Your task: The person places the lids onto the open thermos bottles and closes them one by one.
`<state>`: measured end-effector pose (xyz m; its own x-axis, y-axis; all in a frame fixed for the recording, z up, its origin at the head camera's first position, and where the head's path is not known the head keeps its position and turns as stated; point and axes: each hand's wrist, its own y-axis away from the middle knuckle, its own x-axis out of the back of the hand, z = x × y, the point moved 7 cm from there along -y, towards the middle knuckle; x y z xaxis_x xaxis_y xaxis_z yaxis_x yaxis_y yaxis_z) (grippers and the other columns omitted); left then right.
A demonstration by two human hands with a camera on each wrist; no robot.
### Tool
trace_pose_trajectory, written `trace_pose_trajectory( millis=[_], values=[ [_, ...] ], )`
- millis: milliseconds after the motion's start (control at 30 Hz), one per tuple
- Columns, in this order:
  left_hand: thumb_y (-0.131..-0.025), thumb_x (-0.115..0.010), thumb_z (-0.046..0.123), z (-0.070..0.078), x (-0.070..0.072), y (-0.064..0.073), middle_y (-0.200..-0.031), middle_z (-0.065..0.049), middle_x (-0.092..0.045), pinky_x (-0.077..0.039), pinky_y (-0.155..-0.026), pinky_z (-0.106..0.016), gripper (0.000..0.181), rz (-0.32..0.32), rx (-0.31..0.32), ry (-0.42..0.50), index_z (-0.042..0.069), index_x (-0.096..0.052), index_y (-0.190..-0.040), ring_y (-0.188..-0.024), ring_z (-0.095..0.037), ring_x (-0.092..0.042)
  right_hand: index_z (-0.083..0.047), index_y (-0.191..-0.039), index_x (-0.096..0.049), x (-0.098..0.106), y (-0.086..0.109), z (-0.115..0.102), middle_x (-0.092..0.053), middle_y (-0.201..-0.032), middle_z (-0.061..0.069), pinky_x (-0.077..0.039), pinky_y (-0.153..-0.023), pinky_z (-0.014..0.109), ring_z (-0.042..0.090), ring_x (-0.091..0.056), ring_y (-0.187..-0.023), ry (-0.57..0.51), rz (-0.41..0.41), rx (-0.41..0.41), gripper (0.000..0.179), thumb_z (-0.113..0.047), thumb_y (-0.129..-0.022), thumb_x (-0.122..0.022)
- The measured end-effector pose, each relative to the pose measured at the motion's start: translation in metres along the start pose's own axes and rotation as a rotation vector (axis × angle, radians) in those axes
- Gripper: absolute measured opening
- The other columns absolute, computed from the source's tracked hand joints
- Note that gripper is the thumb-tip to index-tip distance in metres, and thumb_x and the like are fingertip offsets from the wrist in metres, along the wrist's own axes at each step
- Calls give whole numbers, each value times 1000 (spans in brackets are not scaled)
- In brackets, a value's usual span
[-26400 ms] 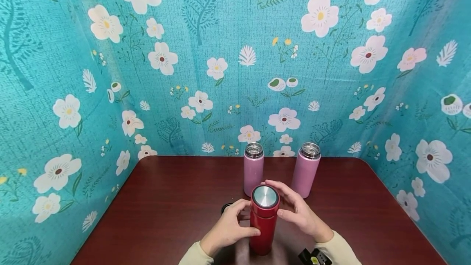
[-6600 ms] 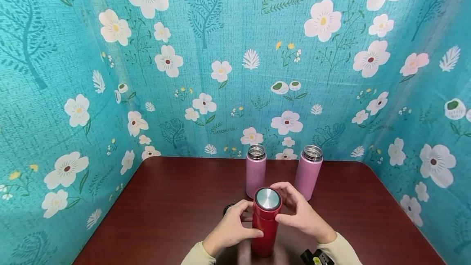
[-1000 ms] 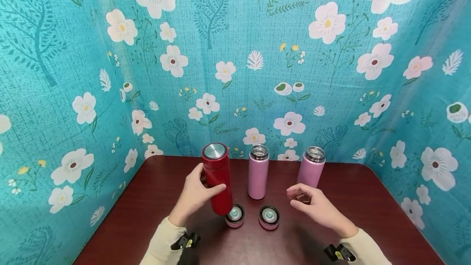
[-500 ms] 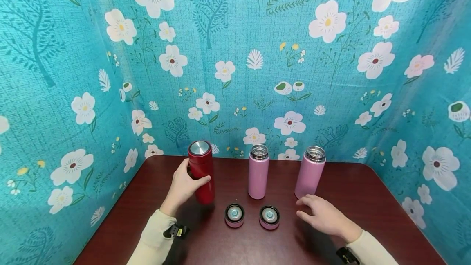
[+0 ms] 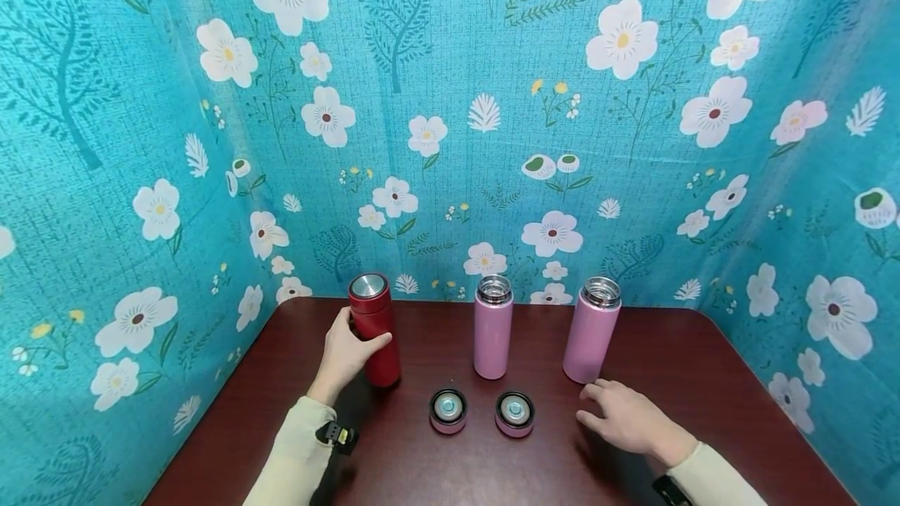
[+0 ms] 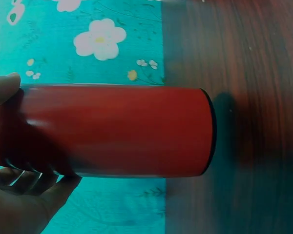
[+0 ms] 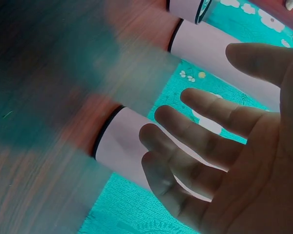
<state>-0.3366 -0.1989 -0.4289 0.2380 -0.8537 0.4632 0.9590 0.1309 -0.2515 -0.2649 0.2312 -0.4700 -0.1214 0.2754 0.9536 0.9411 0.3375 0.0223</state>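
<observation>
My left hand [image 5: 346, 354] grips a red thermos flask [image 5: 380, 338] with a silver-topped lid, fingers round its far side and thumb across the front. In the left wrist view the red flask [image 6: 136, 131] lies between thumb and fingers, its black-rimmed base near the dark tabletop. Two pink flasks without lids stand upright: one pink flask [image 5: 492, 338] mid-table, another pink flask [image 5: 591, 342] to the right. My right hand [image 5: 626, 416] is just in front of the right pink flask, holding nothing; in the right wrist view its fingers [image 7: 205, 136] are spread and relaxed.
Two pink lids, a left lid [image 5: 448, 412] and a right lid [image 5: 515, 415], lie with their undersides up before the middle flask. The dark red-brown table [image 5: 450, 475] ends at a teal floral cloth [image 5: 450, 100] behind and at both sides.
My left hand has carried the red flask left, away from the lids, and lowered it. The right hand, earlier by the red flask, has moved right and slightly down, its fingers looser.
</observation>
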Motion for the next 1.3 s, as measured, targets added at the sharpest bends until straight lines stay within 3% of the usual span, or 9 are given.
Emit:
trace_pose_trajectory(
  millis=[700,867,1300],
  values=[
    [-72,-82,31,-27,-3,-11,-124,-12,-50,-49,-84,-52,77,-8,50,32,10,-38,-131,-112,-30,-48,-9,-100,-65,0,-4,5,-59,-90,-3,-49,-75,42,16,-56,-81,-47,18,18,25,-27,-84,-70],
    [-72,-82,33,-32,-5,-9,-125,-11,-49,-49,-84,-52,79,-26,44,50,11,-36,-132,-113,-30,-47,-10,-101,-66,0,-4,7,-59,-90,-4,-49,-78,41,13,-55,-82,-49,28,-14,24,-26,-84,-71],
    [-73,-81,33,-32,-6,-5,-128,-12,-47,-47,-87,-52,82,-47,47,45,10,-33,-135,-116,-31,-45,-11,-99,-66,0,-4,13,-58,-86,-6,-48,-71,38,12,-53,-77,-49,43,-26,22,-26,-83,-71]
  ],
)
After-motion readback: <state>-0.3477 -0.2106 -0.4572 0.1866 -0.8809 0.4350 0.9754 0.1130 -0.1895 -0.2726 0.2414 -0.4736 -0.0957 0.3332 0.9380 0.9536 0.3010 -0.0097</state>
